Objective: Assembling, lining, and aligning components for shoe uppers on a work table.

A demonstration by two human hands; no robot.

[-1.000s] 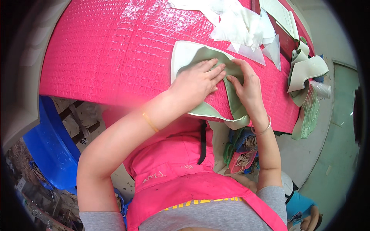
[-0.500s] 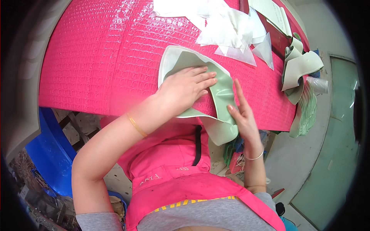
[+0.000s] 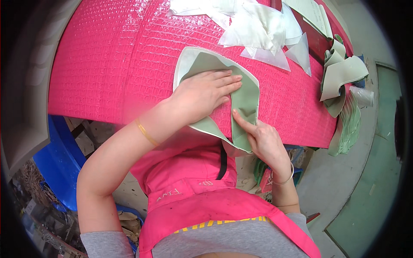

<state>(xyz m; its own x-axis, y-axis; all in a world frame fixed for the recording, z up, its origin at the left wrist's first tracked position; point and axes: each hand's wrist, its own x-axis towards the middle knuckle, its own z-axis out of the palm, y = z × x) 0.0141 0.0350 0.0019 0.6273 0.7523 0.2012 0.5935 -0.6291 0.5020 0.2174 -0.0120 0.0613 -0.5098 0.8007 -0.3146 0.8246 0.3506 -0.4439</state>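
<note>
Since the earlier frame, right hand point(image 3: 263, 139) slides lower, index finger extended on the green piece point(image 3: 245, 101) at frame centre; left hand point(image 3: 205, 93) lies flat, fingers together. Press the fold evenly.

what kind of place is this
Probably a small sewing or shoe-parts workshop: the left hand flattens a cut pale green piece on a pink padded worktable, with more green pieces and white offcuts nearby.
</note>
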